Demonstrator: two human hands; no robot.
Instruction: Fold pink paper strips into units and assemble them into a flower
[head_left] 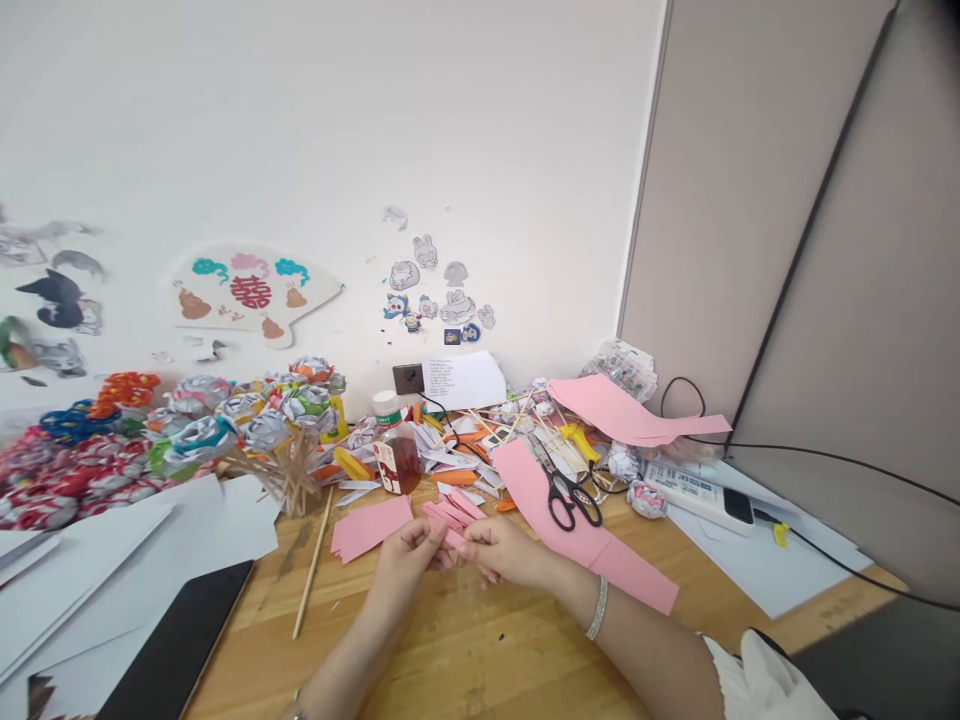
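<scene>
Both of my hands meet above the wooden table, pinching pink paper strips [454, 512] between them. My left hand [411, 556] is closed on the strips' left end, and my right hand [504, 548] grips them from the right. The fingers hide the strips' lower part. Just left of my hands lies a stack of pink paper pieces [372, 526]. Black-handled scissors [564, 492] rest on a large pink sheet [637, 575] to the right. A wooden stick [312, 566] lies on the table at the left.
Behind my hands stands a plastic jar [396, 450] amid orange and white paper scraps. A yellow glue gun [581, 443] lies behind the scissors. Paper flowers [202, 430], white sheets [97, 580] and a black tablet-like slab [180, 640] fill the left. A power strip [697, 492] sits at right.
</scene>
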